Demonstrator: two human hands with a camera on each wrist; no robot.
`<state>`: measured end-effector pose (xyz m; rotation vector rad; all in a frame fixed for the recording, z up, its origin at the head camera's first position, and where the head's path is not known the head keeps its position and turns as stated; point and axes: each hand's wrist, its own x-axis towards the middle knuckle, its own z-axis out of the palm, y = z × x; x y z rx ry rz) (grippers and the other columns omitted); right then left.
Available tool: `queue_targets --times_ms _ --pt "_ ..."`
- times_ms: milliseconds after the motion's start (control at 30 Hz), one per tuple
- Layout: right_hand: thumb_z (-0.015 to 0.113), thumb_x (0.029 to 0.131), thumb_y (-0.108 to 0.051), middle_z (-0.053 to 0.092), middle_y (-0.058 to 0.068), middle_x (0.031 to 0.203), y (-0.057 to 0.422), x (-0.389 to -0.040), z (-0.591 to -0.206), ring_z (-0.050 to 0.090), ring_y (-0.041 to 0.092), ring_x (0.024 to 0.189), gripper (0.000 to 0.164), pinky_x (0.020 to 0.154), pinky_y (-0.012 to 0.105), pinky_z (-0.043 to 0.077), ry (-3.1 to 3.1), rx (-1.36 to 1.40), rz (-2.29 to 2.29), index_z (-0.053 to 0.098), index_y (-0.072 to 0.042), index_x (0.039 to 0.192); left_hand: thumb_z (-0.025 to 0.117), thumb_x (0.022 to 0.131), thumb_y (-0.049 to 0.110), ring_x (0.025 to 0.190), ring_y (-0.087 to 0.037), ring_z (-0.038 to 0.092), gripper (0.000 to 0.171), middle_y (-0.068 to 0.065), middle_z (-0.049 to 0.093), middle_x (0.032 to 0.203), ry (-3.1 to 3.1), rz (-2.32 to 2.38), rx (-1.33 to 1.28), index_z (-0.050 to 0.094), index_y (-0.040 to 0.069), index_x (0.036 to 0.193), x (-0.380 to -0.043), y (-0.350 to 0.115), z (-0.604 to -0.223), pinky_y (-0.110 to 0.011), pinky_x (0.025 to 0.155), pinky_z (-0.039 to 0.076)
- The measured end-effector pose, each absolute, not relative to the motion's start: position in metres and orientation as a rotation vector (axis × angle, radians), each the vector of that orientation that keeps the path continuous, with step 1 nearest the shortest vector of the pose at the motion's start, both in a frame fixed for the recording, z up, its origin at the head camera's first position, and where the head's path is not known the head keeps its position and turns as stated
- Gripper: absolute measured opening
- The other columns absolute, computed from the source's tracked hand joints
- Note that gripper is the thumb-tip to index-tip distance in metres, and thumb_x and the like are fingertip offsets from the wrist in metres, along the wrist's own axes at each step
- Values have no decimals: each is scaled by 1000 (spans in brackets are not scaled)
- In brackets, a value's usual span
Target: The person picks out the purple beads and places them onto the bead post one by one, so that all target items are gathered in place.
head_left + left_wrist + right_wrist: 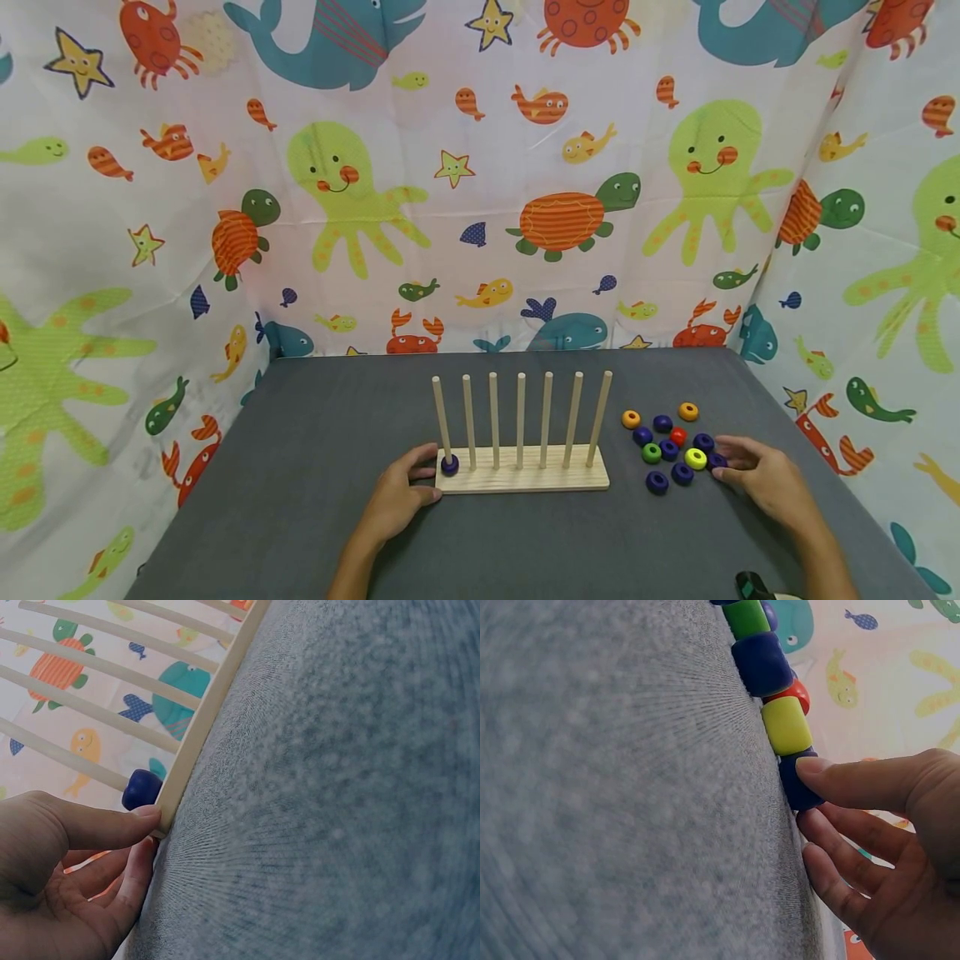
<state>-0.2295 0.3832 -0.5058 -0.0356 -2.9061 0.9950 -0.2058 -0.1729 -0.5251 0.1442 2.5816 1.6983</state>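
A pale wooden peg board [525, 481] with several upright pegs stands on the table, a dark blue bead [449, 465] around its leftmost peg. My left hand [397, 496] grips the left end of the base; in the left wrist view the thumb [142, 817] presses on it beside that bead. To the right, my right hand [768, 479] pinches another dark blue bead [799, 784] at the right edge of a loose group. The yellow bead [695, 458] lies right beside the pinched one.
The group also has a red bead [678, 436], a green bead [651, 453], orange beads [688, 411] and several more blue beads [657, 482]. A black object [752, 585] lies at the front edge of the grey table [315, 433]. Printed cloth [480, 250] hangs behind and at the sides.
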Motion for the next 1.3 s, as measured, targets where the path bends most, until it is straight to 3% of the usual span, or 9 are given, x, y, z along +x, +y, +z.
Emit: queue_targets --times_ms 67,233,300,467,667,900,1200,1300 --pt "85 91 -18 76 24 118 384 -230 -506 75 26 94 51 74 32 57 -2911 -34 984 67 5 134 77 86 -6 128 -37 65 68 -19 58 152 2589 1695 149 56 2 150 -206 -173 -526 -50 101 57" --pt "83 93 -20 75 24 117 385 -229 -505 73 28 95 50 82 51 60 -2911 -51 988 68 5 133 77 86 -6 128 -38 65 68 -19 58 152 2589 1699 155 56 2 150 -206 -173 -525 -52 102 57" --pt "83 93 -21 76 23 115 385 -228 -504 73 28 95 50 80 49 60 -2909 -58 988 68 5 133 76 86 -6 128 -37 65 69 -19 58 152 2587 1700 150 56 2 151 -207 -173 -525 -52 102 57" --pt "81 95 -28 77 20 113 385 -228 -501 72 24 93 51 70 29 54 -2907 -61 973 68 4 133 76 86 -7 128 -37 65 69 -19 58 152 2585 1698 143 56 3 150 -207 -173 -526 -51 101 57" --pt "76 99 -38 76 21 114 379 -225 -492 71 32 99 52 73 34 54 -2883 -70 963 70 2 132 76 86 -7 128 -37 65 68 -19 58 152 2581 1703 137 57 4 150 -207 -172 -526 -51 101 57" --pt "74 101 -38 72 24 119 363 -221 -477 65 41 108 50 84 57 54 -2855 -40 928 71 0 133 76 86 -8 128 -38 65 68 -20 57 153 2583 1702 153 55 2 151 -207 -173 -525 -49 100 59" --pt "77 99 -31 72 16 113 341 -219 -466 67 33 101 36 81 53 60 -2758 66 834 76 -4 123 76 86 -6 129 -37 65 69 -20 57 153 2580 1703 149 55 2 152 -206 -173 -524 -47 100 59" --pt "78 98 -34 73 14 112 334 -220 -464 67 31 100 37 80 41 60 -2741 83 822 77 -6 122 76 86 -7 129 -37 65 70 -20 57 153 2576 1710 150 54 2 152 -206 -172 -524 -46 99 59"
